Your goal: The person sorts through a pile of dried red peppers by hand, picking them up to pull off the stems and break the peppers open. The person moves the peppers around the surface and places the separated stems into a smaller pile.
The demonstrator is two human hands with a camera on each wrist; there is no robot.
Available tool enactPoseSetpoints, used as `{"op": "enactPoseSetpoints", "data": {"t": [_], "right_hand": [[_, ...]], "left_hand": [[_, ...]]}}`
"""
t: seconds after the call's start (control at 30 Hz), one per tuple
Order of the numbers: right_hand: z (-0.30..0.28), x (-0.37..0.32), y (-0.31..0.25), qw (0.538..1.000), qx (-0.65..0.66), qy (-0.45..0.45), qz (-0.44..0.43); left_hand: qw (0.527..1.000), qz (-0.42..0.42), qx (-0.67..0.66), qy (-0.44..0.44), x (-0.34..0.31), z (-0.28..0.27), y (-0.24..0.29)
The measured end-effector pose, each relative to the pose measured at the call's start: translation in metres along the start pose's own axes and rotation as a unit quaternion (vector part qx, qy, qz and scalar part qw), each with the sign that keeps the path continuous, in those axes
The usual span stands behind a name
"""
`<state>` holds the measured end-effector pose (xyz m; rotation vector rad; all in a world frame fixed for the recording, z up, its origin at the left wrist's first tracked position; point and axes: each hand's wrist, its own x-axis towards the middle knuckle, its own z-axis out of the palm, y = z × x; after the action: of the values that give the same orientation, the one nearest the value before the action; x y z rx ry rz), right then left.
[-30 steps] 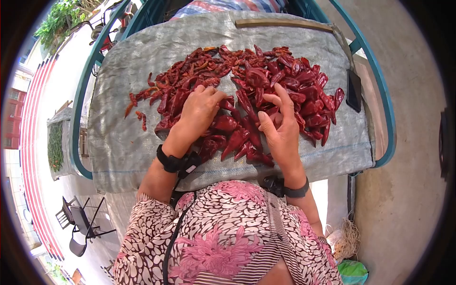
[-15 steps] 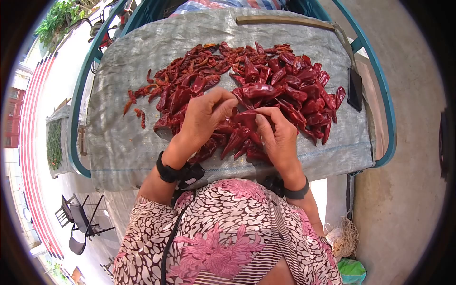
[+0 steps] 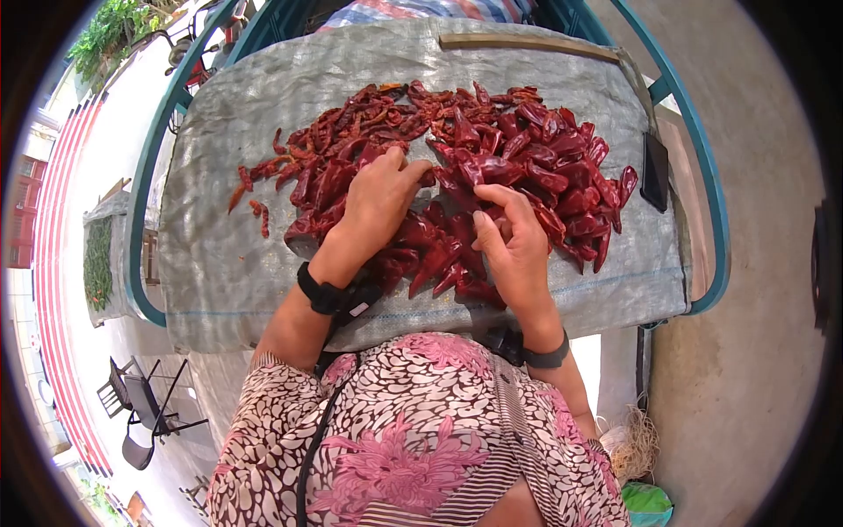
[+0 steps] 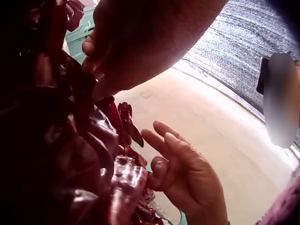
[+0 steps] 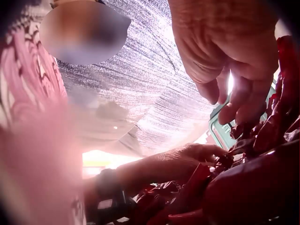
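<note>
Many red peppers (image 3: 575, 167) lie heaped on a grey woven sheet (image 3: 219, 281), larger glossy ones at right and front, small wrinkled ones at the upper left. The left hand (image 3: 376, 202) reaches into the heap's middle, its thumb and fingers pinching at a dark red pepper; in the right wrist view this hand (image 5: 180, 161) meets a crumpled one (image 5: 223, 162). Just right of it hovers the right hand (image 3: 518, 250), fingers loosely bent and apart, nothing seen between them. The left wrist view also shows the right hand (image 4: 194, 180) beside glossy peppers (image 4: 124, 180).
A black phone (image 3: 654, 171) lies at the sheet's right edge, and a wooden strip (image 3: 527, 44) along the far edge. Teal metal rails (image 3: 702, 176) curve round both sides. A folding chair (image 3: 145, 404) stands on the floor at the left.
Half a second ago both hands were close together around a pepper; now they are slightly apart. The right fingers have loosened, and the left fingertips have moved a little up and left.
</note>
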<state>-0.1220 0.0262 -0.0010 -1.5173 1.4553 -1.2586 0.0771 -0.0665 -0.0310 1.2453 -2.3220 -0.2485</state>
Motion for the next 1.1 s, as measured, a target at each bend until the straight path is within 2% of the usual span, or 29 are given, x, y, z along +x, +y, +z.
{"op": "enactPoseSetpoints", "data": {"t": [0.03,0.13,0.23,0.3,0.4,0.47,0.5,0.57,0.6,0.63,0.67,0.73,0.77,0.87,0.97,1.07,1.1], "right_hand": [[0.001,-0.002,0.005,0.999,-0.031,0.0,-0.016],[0.004,-0.004,0.004,1.0,-0.008,0.02,-0.003],[0.005,-0.002,-0.01,0.999,0.003,-0.012,0.046],[0.004,-0.005,-0.003,0.999,-0.028,-0.034,0.027],[0.001,-0.01,0.004,0.996,-0.081,-0.045,0.007],[-0.005,-0.011,0.001,0.991,-0.114,-0.07,0.024],[-0.007,-0.012,0.002,0.991,-0.12,-0.064,0.002],[-0.007,-0.013,0.004,0.989,-0.132,-0.051,-0.042],[-0.007,-0.012,0.001,0.99,-0.129,-0.055,-0.007],[-0.008,-0.009,-0.006,0.99,-0.125,-0.058,0.027],[-0.008,-0.006,-0.01,0.989,-0.121,-0.061,0.061],[-0.006,0.002,-0.001,0.991,-0.122,-0.034,0.033],[-0.006,0.005,0.002,0.992,-0.123,-0.021,0.018],[0.003,0.011,-0.015,0.996,0.063,0.05,0.025],[0.002,0.007,-0.012,1.0,0.001,0.017,0.006],[0.0,0.002,0.003,0.999,-0.039,-0.009,0.017],[0.0,0.0,0.005,0.998,-0.049,-0.016,0.025]], "left_hand": [[1.0,-0.002,-0.021,0.017,-0.001,-0.006,0.008],[0.988,-0.03,-0.139,0.062,-0.003,-0.031,0.044],[0.964,0.035,-0.257,0.065,-0.009,-0.034,0.06],[0.955,0.067,-0.274,0.091,-0.01,-0.028,0.064],[0.952,-0.006,-0.295,0.082,-0.013,-0.028,0.064],[0.955,-0.053,-0.289,0.041,-0.014,-0.035,0.061],[0.955,-0.077,-0.285,0.02,-0.015,-0.039,0.058],[0.979,-0.095,-0.177,0.031,-0.013,-0.037,0.041],[0.987,-0.102,-0.121,0.037,-0.009,-0.036,0.031],[0.993,-0.059,-0.035,0.096,-0.004,-0.039,0.021],[0.989,-0.07,0.038,0.122,-0.001,-0.037,0.01],[0.979,-0.098,0.147,0.1,0.0,-0.039,-0.012],[0.979,-0.113,0.153,0.074,0.003,-0.036,-0.019],[0.973,-0.152,0.174,0.0,0.01,-0.028,-0.034],[0.962,-0.163,0.216,-0.044,0.014,-0.017,-0.041],[0.97,-0.143,0.195,0.021,0.016,-0.007,-0.049],[0.972,-0.142,0.186,0.007,0.015,-0.008,-0.049]]}}
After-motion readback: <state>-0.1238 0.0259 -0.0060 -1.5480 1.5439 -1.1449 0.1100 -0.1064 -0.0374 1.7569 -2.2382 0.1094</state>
